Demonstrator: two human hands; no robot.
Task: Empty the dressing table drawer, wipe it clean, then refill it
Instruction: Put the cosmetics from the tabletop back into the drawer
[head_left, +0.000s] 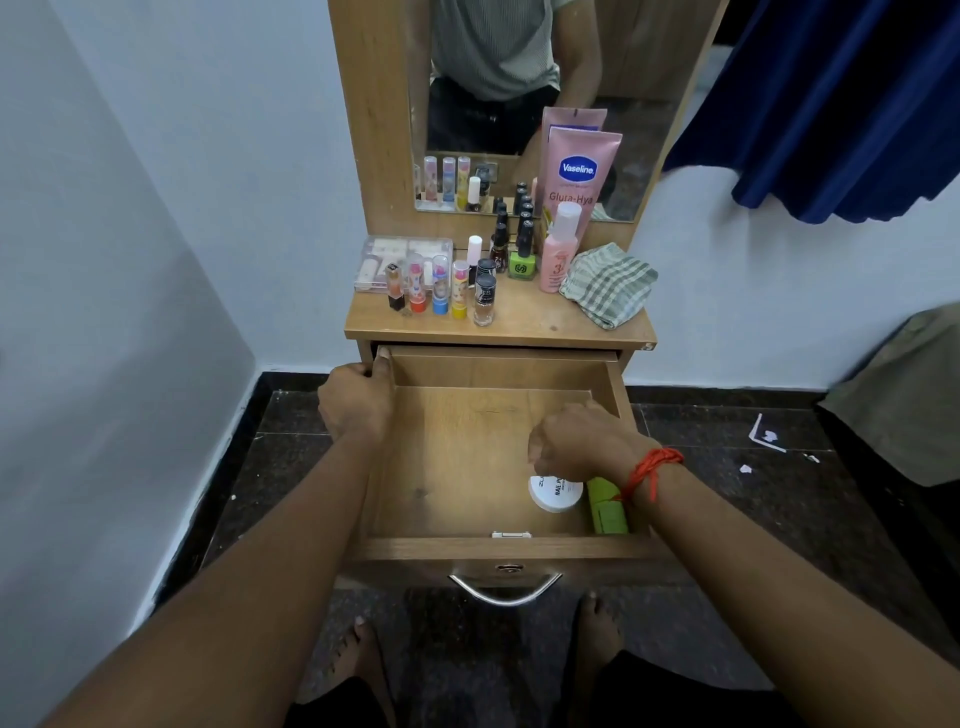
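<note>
drawer: pulled far out of the table, its wood floor mostly bare
still inside: a white jar and a green tube, side by side in the front right corner
left hand: grips the left wall of the drawer near the back, thumb on top of the wall
right hand: just above the jar, fingers curled down; I cannot tell if it holds anything or touches the jar yet
table top: crowded with small things: lip balms in a row, nail polish bottles, a clear box, a pink bottle and a tall pink tube leaning on the mirror
cloth: folded on the right end of the table top, not in use
step now: I think this is the end of the emptying part, with only two things left to take out
how to do it well: keep the left hand on the wall so the drawer does not slide; pick up the jar from the top with the fingers round its lid, then lift it straight up
where to put it: the bare wood in front of the cloth looks like the best spot
watch out: the little bottles stand close together, so one bump could knock down many
after that: take out the green tube, then take the cloth for wiping
</note>
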